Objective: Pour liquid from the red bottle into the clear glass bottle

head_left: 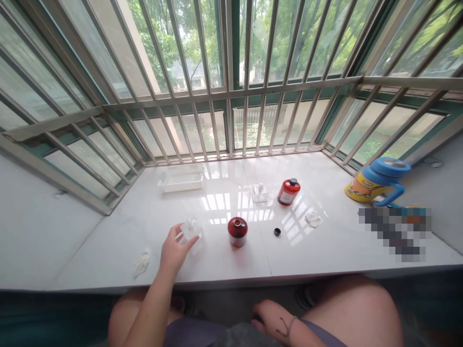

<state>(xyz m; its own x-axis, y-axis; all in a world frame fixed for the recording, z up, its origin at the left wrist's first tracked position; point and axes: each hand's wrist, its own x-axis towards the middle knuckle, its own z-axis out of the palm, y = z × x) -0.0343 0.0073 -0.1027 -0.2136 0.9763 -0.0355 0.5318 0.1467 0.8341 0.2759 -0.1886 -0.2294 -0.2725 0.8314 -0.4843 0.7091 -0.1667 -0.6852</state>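
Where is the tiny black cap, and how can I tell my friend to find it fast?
Start at the white ledge under the window. Find the open red bottle and the capped red bottle. The black cap lies on the ledge just right of the open one, much smaller than either bottle and not on top of anything.
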